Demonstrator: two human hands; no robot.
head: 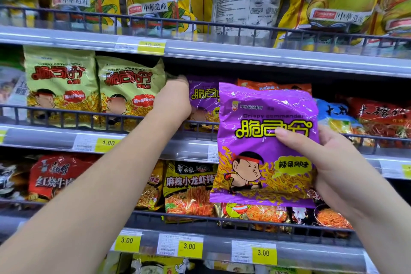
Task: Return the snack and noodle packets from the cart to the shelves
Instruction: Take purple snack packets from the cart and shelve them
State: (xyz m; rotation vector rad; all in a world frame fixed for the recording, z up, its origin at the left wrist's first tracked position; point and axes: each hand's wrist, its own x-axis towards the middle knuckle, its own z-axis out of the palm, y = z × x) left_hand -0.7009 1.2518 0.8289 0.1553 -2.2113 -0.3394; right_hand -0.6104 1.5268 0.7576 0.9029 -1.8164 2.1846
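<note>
Fingers (289, 139) of right hand (338, 162) pinch glossy purple packet (262, 158); those of left hand (174, 98) hidden.

purple pkt (255, 107) w/ yellow glyphs | green pkts (60, 78) | yellow price tags (189, 247)

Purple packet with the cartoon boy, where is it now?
Head view, right of centre: the right hand holds the purple packet up before the middle shelf, beside matching purple packets there.

Packet (264, 151) in right hand (329, 162), before middle shelf (44, 135), left hand (173, 100) over rail (66, 111)
</note>
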